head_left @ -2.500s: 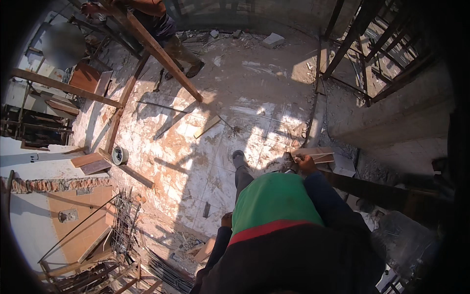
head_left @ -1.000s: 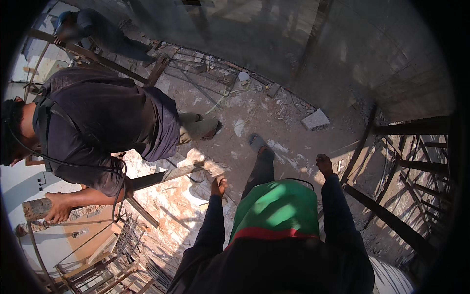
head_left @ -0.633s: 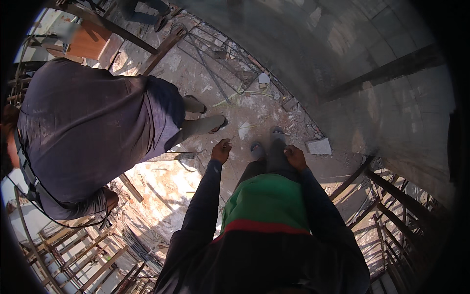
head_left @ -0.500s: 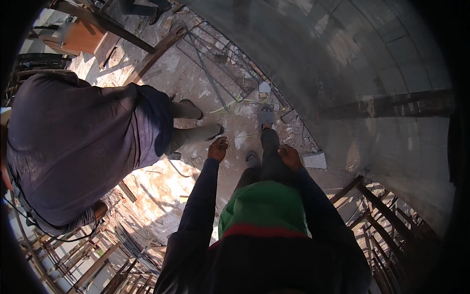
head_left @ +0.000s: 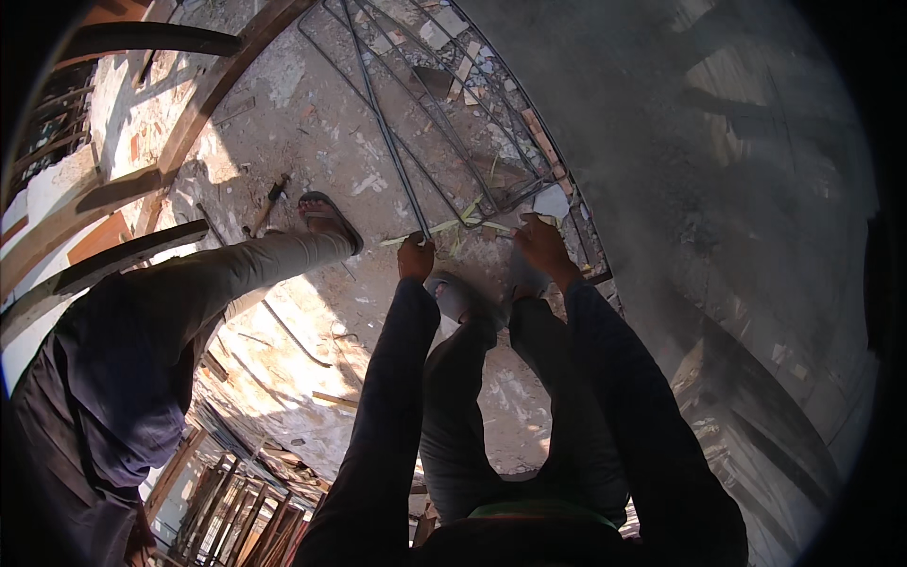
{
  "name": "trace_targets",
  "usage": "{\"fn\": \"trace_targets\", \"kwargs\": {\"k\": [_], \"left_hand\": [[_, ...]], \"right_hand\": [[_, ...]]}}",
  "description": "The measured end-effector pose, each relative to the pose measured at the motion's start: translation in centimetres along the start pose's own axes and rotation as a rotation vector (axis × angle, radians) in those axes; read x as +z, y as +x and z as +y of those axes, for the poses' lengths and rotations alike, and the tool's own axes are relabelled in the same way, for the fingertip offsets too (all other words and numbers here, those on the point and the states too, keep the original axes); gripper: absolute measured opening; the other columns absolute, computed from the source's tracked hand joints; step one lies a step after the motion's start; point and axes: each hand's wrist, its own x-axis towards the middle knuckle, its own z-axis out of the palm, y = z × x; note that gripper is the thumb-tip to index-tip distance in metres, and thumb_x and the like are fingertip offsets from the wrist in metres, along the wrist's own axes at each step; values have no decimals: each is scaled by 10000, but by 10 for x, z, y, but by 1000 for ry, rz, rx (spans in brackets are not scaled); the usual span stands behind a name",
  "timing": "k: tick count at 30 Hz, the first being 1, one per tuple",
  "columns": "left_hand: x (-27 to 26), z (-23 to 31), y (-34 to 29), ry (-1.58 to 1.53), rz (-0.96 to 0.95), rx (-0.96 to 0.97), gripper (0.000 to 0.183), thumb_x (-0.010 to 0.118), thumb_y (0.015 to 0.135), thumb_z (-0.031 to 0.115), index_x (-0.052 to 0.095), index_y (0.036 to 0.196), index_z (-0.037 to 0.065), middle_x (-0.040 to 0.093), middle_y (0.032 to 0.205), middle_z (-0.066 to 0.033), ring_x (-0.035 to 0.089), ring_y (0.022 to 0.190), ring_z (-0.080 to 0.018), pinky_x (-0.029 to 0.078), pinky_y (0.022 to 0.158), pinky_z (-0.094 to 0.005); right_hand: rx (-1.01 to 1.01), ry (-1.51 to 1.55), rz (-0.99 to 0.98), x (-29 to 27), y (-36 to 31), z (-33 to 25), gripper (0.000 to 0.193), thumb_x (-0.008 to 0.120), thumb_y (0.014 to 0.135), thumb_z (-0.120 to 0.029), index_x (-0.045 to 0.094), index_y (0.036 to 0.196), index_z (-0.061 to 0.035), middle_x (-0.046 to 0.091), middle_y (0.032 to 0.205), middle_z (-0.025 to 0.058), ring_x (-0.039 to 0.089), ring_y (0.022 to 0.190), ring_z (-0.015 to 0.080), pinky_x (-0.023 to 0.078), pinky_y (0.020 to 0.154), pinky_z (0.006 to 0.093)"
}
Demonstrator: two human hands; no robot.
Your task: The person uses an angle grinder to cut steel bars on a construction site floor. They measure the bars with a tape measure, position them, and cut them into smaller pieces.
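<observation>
My left hand (head_left: 416, 257) is closed at the near end of a dark steel rod (head_left: 385, 128), over the floor in front of my sandals. What lies inside its fingers is hidden. My right hand (head_left: 545, 248) has curled fingers beside the near corner of a long frame of thin steel bars (head_left: 442, 123); something small and pale shows by its fingertips, too small to name. Pale yellow-green strips (head_left: 458, 236) lie on the floor between both hands. My grey sandal (head_left: 455, 295) stands just below the left hand.
At the left a co-worker's leg (head_left: 274, 269) stretches across, with a sandalled foot. A hammer (head_left: 269, 203) lies near that foot. Curved wooden beams (head_left: 203, 104) stand at the upper left. Broken tiles and rubble (head_left: 439, 33) line a large grey surface (head_left: 709, 189) at right.
Both my hands have moved forward and down to the near end of the steel frame. My view has tilted closer to the floor. The co-worker has shifted toward the lower left.
</observation>
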Motion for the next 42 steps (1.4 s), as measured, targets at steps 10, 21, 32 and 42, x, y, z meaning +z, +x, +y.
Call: {"fn": "trace_targets", "kwargs": {"k": [10,21,32,42], "left_hand": [[112,-56,144,176,227,-329,516,638,754,151,414,1186,-22,440,1232,-240,485,1113,-450,436,881,-528],[106,-88,163,-39,173,-11,345,723,686,138,523,925,-11,592,808,-171,618,780,-337,488,696,-432],[109,-7,143,-1314,-250,-165,345,448,886,130,471,1205,4,566,1239,-183,587,1092,-287,501,888,-374],[31,84,72,-632,158,94,222,485,868,153,522,985,-32,532,1066,-208,490,978,-358,382,885,-409]], "right_hand": [[-130,-120,42,105,118,63,616,647,858,-288,407,1304,63,480,1258,285,465,1185,432,380,998,488],[-211,-301,-69,124,170,62,684,704,768,-288,420,1277,69,517,1209,293,504,1128,444,410,916,503],[282,216,-159,154,195,32,618,676,793,-514,569,1156,-25,649,1018,174,626,989,321,467,852,393],[209,538,-112,112,130,-74,695,319,933,-622,610,983,7,650,899,231,632,915,391,471,787,424]]}}
